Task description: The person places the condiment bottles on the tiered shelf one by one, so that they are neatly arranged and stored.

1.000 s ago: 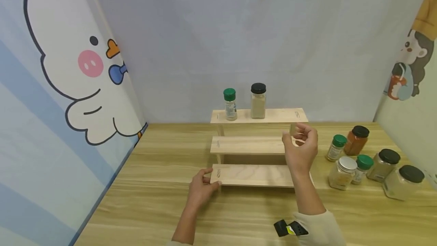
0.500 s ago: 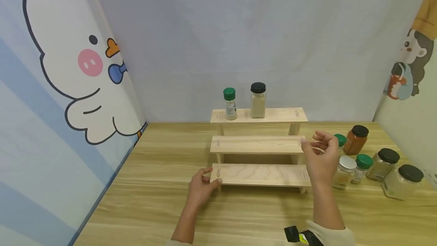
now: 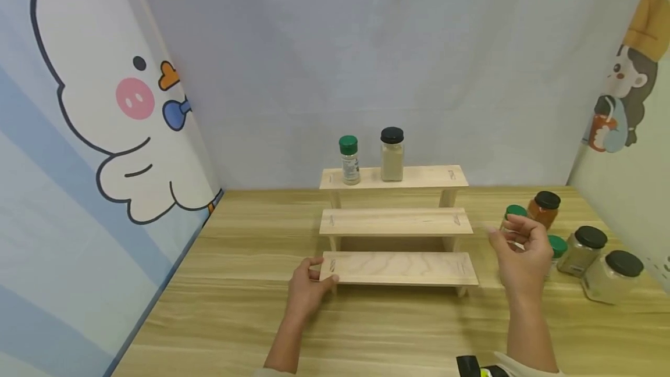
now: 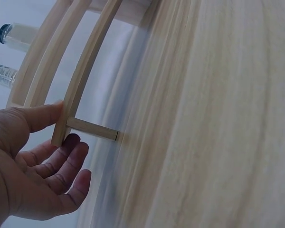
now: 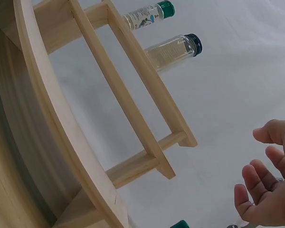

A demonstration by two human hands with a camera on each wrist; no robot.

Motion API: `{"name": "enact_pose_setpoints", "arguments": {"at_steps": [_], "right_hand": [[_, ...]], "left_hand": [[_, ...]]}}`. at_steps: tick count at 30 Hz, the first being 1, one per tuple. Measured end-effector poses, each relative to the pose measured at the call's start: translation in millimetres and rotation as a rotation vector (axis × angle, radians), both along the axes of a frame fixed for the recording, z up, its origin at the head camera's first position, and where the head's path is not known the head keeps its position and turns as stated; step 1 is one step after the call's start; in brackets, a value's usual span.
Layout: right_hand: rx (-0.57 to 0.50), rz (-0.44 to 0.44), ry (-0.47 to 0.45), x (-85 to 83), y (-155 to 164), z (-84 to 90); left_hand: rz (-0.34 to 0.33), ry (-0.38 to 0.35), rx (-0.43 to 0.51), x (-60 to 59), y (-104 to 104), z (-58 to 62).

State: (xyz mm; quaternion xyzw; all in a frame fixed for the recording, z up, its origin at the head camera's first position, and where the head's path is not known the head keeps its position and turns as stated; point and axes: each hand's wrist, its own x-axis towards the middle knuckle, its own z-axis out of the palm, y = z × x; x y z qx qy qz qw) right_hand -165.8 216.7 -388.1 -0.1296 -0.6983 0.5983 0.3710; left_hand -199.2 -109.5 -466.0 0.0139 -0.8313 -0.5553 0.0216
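The right hand (image 3: 520, 255), fingers loosely curled and holding nothing, hovers just in front of the cluster of spice jars (image 3: 576, 237) standing right of the tiered rack (image 3: 398, 223) on the surface; the left hand (image 3: 309, 287) grips the rack's lowest left corner, far from them

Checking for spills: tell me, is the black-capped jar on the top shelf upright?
Upright: the black-capped jar stands on the top shelf, cap uppermost.
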Motion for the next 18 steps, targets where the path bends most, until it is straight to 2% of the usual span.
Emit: {"name": "enact_pose_setpoints", "arguments": {"at_steps": [8, 13, 18], "right_hand": [[0.021, 0.059, -0.042, 9.4, 22.6, -4.7], [0.091, 0.102, -0.098, 16.4, 41.4, -7.9], [0.144, 0.147, -0.108, 23.3, 59.6, -12.2]], "left_hand": [[-0.001, 0.003, -0.012, 0.0, -0.2, -0.8], [-0.003, 0.006, -0.013, -0.3, -1.2, -1.5], [-0.008, -0.005, -0.013, -0.3, -1.4, -1.0]]}}
